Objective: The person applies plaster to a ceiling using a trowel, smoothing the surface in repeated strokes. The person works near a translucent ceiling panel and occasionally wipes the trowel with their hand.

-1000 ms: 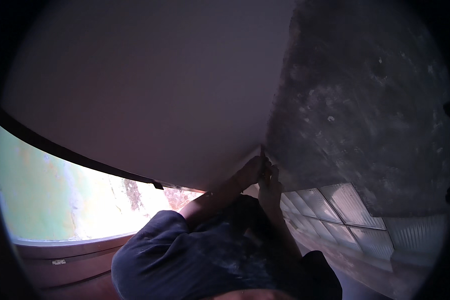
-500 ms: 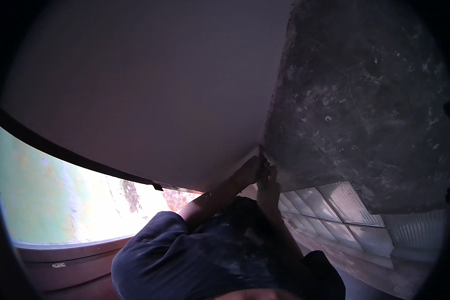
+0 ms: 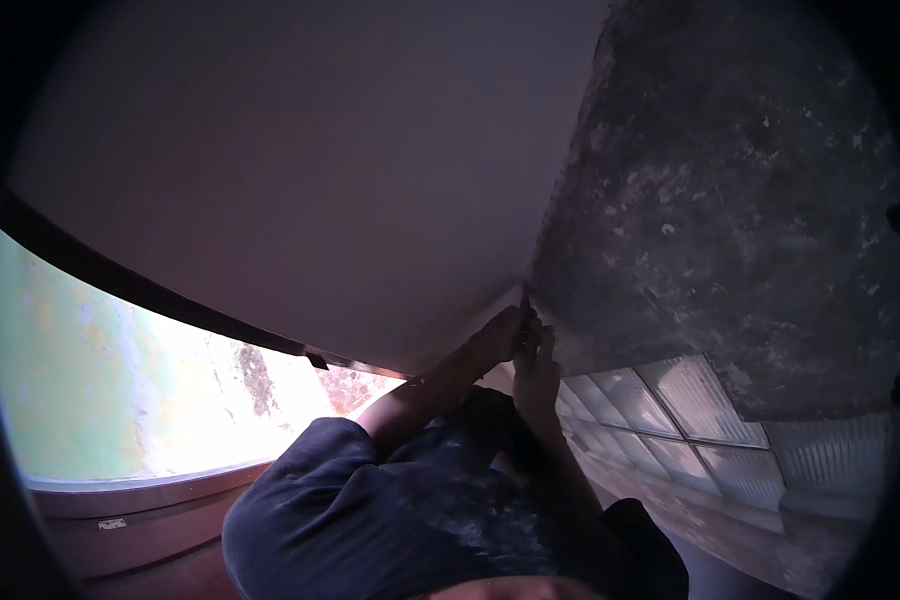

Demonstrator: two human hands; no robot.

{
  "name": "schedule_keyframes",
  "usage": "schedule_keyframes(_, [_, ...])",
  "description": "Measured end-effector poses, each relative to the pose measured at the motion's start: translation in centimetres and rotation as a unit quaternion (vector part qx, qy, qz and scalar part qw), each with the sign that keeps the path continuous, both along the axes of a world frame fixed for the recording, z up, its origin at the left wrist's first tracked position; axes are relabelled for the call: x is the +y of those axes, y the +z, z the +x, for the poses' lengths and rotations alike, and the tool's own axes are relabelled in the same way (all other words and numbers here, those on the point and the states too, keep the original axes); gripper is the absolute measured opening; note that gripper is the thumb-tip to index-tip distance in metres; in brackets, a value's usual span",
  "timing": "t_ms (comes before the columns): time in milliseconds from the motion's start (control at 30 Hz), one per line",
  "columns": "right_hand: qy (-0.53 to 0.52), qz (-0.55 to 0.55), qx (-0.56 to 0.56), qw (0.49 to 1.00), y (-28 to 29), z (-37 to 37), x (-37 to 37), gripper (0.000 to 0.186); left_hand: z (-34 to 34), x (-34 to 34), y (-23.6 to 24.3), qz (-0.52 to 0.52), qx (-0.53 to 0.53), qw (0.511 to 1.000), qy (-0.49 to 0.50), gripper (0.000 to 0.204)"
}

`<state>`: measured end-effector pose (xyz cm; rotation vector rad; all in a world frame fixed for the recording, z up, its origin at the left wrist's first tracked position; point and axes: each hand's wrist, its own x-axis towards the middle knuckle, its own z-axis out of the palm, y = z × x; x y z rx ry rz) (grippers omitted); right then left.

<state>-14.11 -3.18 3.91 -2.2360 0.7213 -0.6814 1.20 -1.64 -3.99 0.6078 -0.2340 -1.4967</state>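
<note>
Sleeves: dark sleeve (image 3: 330, 500) lowest in view.
Left hand (image 3: 495, 340): fingers curled against the seam; grasp cannot be told.
Right hand (image 3: 538, 372): just beside it, pinching a small dark tool (image 3: 526, 322).
Seam: pale ceiling (image 3: 300, 180) meets rough grey slab (image 3: 730, 220).
Beyond: glass blocks (image 3: 670, 400), bright window (image 3: 120, 400).

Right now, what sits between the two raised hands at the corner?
In the head view, a small dark tool sits between the left hand and right hand; its kind is unclear.

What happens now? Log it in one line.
left hand: at corner seam | right hand: just below it | seam: smooth pale wall meets rough grey plaster | grips: unclear
</note>
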Motion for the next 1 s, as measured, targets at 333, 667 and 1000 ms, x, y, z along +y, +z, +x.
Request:
schedule_keyframes(333, [-0.025,0.056,0.013,0.998,0.1,-0.6,-0.6,0.046,-0.6,-0.2,-0.4,0.081,0.147,0.986,-0.023,0.026])
schedule_keyframes(667, [-0.035,0.133,0.053,0.989,0.0,-0.3,-0.6,0.041,-0.3,0.2,0.3,0.033,-0.038,0.998,-0.03,0.036])
schedule_keyframes(1000, [0.014,-0.064,0.011,0.998,-1.0,0.3,-1.1,0.041,0.5,-0.3,-1.5,0.023,0.036,0.999,-0.021,0.042])
